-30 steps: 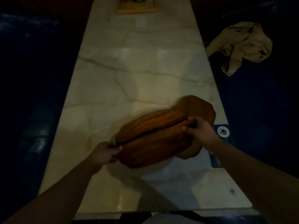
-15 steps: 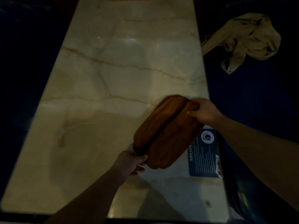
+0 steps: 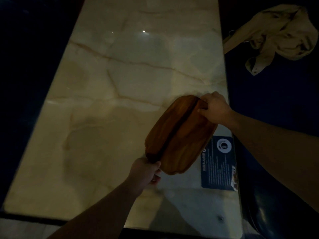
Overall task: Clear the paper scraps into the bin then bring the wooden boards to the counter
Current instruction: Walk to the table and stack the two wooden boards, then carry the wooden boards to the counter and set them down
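Observation:
Two dark brown wooden boards (image 3: 179, 135) are held together on edge, raised above the pale marble table (image 3: 107, 104) near its right side. My left hand (image 3: 145, 171) grips their near lower end. At the far upper end, my right hand (image 3: 214, 107) is clamped over both boards. A dark gap runs between the two boards. No paper scraps or bin are in view.
A dark blue printed card (image 3: 218, 164) lies on the table's right edge, partly under the boards. A crumpled beige garment (image 3: 279, 35) lies on the dark seat to the right. Dark floor flanks the table on both sides.
The boards have been lifted off the table and swung from lying nearly crosswise to a steep diagonal, shifting right. The card beneath them is now uncovered. The view has tilted down and left.

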`<state>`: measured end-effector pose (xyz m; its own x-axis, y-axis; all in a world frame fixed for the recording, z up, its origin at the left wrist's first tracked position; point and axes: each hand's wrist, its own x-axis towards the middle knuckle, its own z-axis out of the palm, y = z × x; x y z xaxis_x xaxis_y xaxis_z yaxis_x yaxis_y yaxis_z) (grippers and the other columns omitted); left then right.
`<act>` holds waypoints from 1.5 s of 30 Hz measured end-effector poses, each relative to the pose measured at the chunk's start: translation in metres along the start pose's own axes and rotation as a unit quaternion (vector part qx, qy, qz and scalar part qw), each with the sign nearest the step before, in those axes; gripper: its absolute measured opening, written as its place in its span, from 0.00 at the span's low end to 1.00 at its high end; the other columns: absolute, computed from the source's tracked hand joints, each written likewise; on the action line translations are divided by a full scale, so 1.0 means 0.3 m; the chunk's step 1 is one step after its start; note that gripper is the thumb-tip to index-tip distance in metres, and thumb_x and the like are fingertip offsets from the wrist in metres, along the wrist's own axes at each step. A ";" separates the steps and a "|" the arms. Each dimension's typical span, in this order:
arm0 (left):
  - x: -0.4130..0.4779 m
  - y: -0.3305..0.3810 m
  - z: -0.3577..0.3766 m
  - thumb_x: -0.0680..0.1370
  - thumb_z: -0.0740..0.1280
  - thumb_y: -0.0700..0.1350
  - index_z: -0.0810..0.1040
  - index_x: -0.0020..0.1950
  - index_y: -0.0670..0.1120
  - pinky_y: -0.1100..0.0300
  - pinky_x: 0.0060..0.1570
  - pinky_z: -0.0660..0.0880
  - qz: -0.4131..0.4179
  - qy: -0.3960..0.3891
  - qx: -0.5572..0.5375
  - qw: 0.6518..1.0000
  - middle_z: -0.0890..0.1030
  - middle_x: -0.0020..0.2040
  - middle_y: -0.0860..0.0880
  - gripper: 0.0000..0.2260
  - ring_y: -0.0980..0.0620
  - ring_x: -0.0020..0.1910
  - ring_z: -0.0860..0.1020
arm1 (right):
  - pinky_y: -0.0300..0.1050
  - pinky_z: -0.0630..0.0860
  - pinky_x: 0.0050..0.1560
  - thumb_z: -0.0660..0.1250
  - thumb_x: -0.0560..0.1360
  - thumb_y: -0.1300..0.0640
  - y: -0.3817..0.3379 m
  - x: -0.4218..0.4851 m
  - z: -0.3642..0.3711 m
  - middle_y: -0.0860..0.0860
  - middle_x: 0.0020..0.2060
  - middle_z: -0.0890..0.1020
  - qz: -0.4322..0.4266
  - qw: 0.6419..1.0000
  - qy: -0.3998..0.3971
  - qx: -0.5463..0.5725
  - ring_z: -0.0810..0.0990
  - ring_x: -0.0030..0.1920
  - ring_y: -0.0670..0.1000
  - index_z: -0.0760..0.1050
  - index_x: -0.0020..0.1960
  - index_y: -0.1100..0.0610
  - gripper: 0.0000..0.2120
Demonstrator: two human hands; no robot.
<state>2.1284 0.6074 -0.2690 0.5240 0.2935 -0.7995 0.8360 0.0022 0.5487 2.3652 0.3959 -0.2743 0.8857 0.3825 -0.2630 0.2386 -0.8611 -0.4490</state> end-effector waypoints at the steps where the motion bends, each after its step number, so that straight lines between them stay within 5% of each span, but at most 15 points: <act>1: 0.002 0.004 -0.001 0.75 0.69 0.43 0.79 0.40 0.38 0.56 0.28 0.79 0.001 -0.006 0.004 1.000 0.83 0.34 0.41 0.09 0.45 0.29 0.82 | 0.50 0.68 0.56 0.68 0.74 0.51 -0.002 0.001 0.002 0.65 0.56 0.73 0.010 1.000 -0.007 0.005 0.71 0.58 0.63 0.70 0.65 0.61 0.24; 5: 0.001 0.020 0.002 0.77 0.67 0.43 0.79 0.42 0.37 0.52 0.32 0.81 -0.013 -0.027 -0.021 0.999 0.83 0.36 0.38 0.09 0.45 0.31 0.83 | 0.46 0.68 0.49 0.62 0.78 0.50 -0.009 0.002 0.007 0.65 0.56 0.74 0.030 0.999 -0.030 0.007 0.74 0.55 0.63 0.72 0.63 0.64 0.20; 14: -0.013 0.066 -0.010 0.80 0.62 0.42 0.72 0.54 0.43 0.51 0.27 0.78 -0.045 0.069 -0.177 0.981 0.79 0.44 0.42 0.05 0.41 0.39 0.81 | 0.51 0.76 0.43 0.63 0.78 0.50 -0.014 -0.046 -0.028 0.65 0.45 0.81 0.110 0.984 -0.067 0.121 0.79 0.46 0.63 0.78 0.48 0.69 0.20; 21: -0.030 0.174 -0.219 0.80 0.61 0.44 0.75 0.61 0.37 0.43 0.49 0.78 0.068 0.213 -0.094 0.970 0.79 0.55 0.36 0.14 0.37 0.49 0.78 | 0.57 0.78 0.50 0.64 0.77 0.48 -0.141 -0.137 0.007 0.63 0.46 0.81 0.115 0.953 -0.021 0.279 0.80 0.47 0.61 0.77 0.49 0.65 0.19; 28: -0.241 0.159 -0.481 0.81 0.58 0.46 0.77 0.49 0.44 0.37 0.52 0.75 0.160 0.320 -0.019 0.934 0.78 0.47 0.40 0.11 0.36 0.48 0.77 | 0.60 0.77 0.44 0.61 0.78 0.53 -0.448 -0.159 -0.032 0.69 0.40 0.80 -0.012 0.954 0.013 0.299 0.80 0.41 0.66 0.76 0.44 0.73 0.21; 31: -0.366 0.125 -0.593 0.81 0.58 0.45 0.76 0.53 0.41 0.37 0.53 0.75 0.162 0.335 -0.050 0.927 0.79 0.50 0.39 0.11 0.36 0.50 0.78 | 0.58 0.76 0.41 0.60 0.78 0.55 -0.617 -0.179 -0.084 0.68 0.37 0.80 -0.080 0.952 0.007 0.294 0.79 0.38 0.63 0.77 0.40 0.70 0.19; 40: -0.844 -0.178 -0.912 0.79 0.60 0.44 0.77 0.41 0.44 0.54 0.32 0.71 0.177 0.453 -0.118 0.866 0.76 0.34 0.44 0.10 0.49 0.32 0.75 | 0.56 0.75 0.41 0.57 0.79 0.55 -1.183 -0.439 -0.113 0.67 0.36 0.80 -0.266 0.927 -0.042 0.259 0.79 0.38 0.64 0.76 0.40 0.70 0.21; 45: -1.168 -0.503 -1.068 0.78 0.61 0.41 0.78 0.38 0.43 0.52 0.34 0.74 0.156 0.525 -0.174 0.818 0.77 0.34 0.41 0.10 0.44 0.32 0.77 | 0.50 0.66 0.33 0.58 0.78 0.52 -1.475 -0.746 0.007 0.56 0.26 0.74 -0.340 0.904 -0.074 0.249 0.73 0.30 0.56 0.70 0.29 0.58 0.20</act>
<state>1.7666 0.8104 0.0066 0.1219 0.9909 -0.0563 0.4959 -0.0117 0.8683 2.0604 0.6922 -0.0186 0.5302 0.8389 0.1229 0.4666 -0.1676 -0.8685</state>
